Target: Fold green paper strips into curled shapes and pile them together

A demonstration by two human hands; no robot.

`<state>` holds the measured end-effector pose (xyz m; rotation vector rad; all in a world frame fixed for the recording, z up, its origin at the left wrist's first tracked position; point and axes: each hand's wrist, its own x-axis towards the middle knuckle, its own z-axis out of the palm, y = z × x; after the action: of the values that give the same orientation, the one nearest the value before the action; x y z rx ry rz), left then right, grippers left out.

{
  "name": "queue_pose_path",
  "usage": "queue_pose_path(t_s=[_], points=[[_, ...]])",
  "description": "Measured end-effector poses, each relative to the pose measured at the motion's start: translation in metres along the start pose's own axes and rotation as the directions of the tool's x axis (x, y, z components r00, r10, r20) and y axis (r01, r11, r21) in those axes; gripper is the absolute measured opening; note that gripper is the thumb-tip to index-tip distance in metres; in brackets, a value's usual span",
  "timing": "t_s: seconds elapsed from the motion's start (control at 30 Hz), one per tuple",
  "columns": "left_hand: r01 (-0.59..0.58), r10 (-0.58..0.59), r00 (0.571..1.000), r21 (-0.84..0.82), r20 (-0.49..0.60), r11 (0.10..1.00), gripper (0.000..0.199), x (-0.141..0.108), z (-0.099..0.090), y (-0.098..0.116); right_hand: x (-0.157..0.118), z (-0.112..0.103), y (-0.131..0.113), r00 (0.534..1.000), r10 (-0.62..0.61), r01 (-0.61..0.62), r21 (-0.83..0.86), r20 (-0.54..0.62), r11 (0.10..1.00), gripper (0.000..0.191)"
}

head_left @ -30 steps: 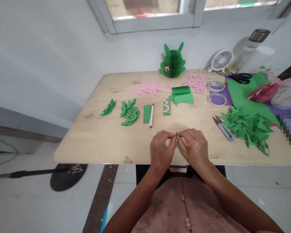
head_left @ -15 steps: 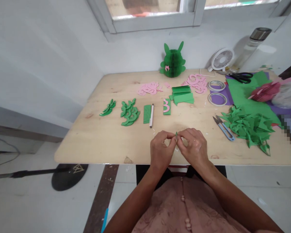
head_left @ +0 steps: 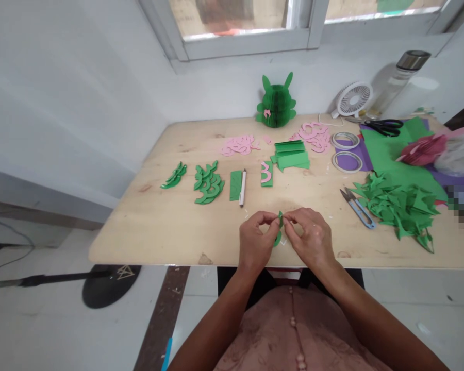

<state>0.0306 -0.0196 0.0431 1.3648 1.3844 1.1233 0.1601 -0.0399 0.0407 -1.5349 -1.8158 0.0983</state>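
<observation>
Near the table's front edge, my left hand (head_left: 257,238) pinches a small green paper piece (head_left: 277,238) between thumb and forefinger. My right hand (head_left: 311,234) has its fingertips pressed together at the upper right edge of the same piece. Part of the piece shows below the fingertips, curved in outline; the rest is covered by my fingers. Ahead of my hands lie a green rectangle (head_left: 235,185), a white pen (head_left: 243,188) and a green card with pink curved shapes (head_left: 266,173). Green curved cutouts (head_left: 209,183) are piled to the left.
Snips (head_left: 358,207) and green scraps (head_left: 404,206) lie to the right. Farther back are two tape rolls (head_left: 347,162), pink cutouts (head_left: 239,145), folded green strips (head_left: 292,154), black scissors (head_left: 386,127), a green paper figure (head_left: 276,105), a fan (head_left: 353,99) and a bottle (head_left: 396,85).
The green piece now shows more, with a curved part below my fingertips. My fingertips have parted slightly. The whole view has shifted a little, so the table sits lower.
</observation>
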Motion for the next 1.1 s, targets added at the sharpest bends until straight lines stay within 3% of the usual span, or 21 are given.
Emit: queue_pose_path(t_s=[0.13,0.27,0.4,0.8,1.1], points=[[0.086,-0.082,0.996,-0.094,0.04,0.992,0.008,0.0007,0.0011,-0.003,-0.0001,-0.0005,0.0001,0.999,-0.004,0.005,0.02,-0.036,1.0,0.01],[0.205,-0.185,0.978,-0.26,0.1,0.944,0.011,0.0019,0.0028,-0.0039,0.0003,-0.0013,-0.0007,0.994,-0.083,0.083,0.0,-0.065,0.997,0.01],[0.247,-0.213,0.967,-0.327,0.136,0.912,0.009,0.0026,0.003,-0.0002,0.0006,-0.0016,0.0002,0.992,-0.112,0.112,-0.004,-0.052,0.994,0.009],[0.23,-0.196,0.971,-0.316,0.137,0.921,0.008,0.0022,0.0025,0.0015,0.0024,-0.0056,0.002,0.99,-0.142,0.142,-0.007,0.001,0.99,0.009],[0.173,-0.156,0.983,-0.22,0.095,0.96,0.008,-0.0001,0.0031,0.0028,0.0008,-0.0061,0.0,0.983,-0.18,0.174,-0.101,-0.044,0.98,0.009]])
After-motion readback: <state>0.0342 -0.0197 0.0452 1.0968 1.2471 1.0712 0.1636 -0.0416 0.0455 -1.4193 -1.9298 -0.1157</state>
